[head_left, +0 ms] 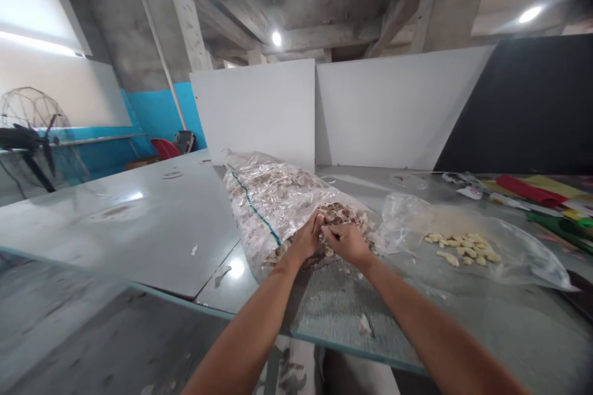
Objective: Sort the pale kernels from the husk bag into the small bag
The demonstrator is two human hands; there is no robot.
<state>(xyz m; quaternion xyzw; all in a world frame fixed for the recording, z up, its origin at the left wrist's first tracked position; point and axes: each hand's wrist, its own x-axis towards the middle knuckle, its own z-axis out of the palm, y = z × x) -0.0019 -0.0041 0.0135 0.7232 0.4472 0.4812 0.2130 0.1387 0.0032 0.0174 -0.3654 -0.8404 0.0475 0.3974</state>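
Where my hands meet, the big clear bag point(282, 191) of papery peels point(343, 213) points its spilling end toward me, its long axis running away and leaning left across the glass table point(176, 222). It lies just beyond my hands, mostly ahead and to their left, with loose peels around my fingers. My left hand point(307, 237) and right hand point(346, 242) are curled, fingertips together; I can't tell what they pinch. Right of them, pale cloves point(467, 248) lie in another clear bag point(523, 253).
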